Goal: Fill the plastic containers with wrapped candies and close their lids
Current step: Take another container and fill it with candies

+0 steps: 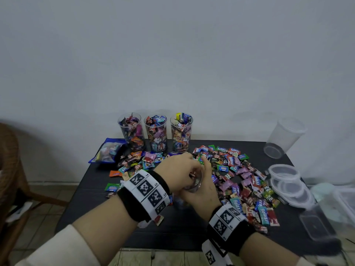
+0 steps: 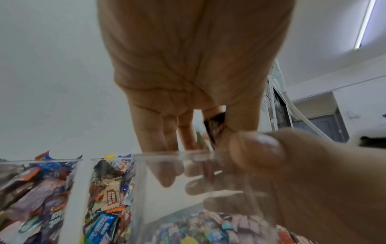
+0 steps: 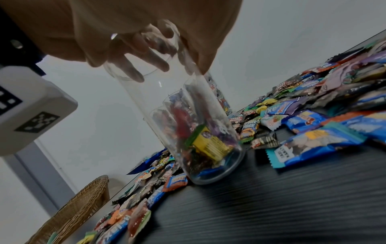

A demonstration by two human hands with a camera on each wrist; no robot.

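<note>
A black counter (image 1: pixel 172 227) with a ribbed top stands against a plain pale wall (image 1: pixel 172 54); left of the counter is a brown wicker chair (image 1: pixel 9 160), its woven rim also in the right wrist view (image 3: pixel 83 203); beneath the counter lies a tiled floor (image 1: pixel 48 217); in the left wrist view 1 tube light (image 2: pixel 364 24) glows on the ceiling, with a dark door (image 2: pixel 325 127) below it.

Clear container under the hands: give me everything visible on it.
The clear container is a tall, see-through plastic cylinder with no lid, standing upright on the black table. Only its bottom holds a few wrapped candies; the rest is empty. The right hand holds it near the rim, while the left hand reaches into its mouth, pinching a dark candy wrapper.
</note>
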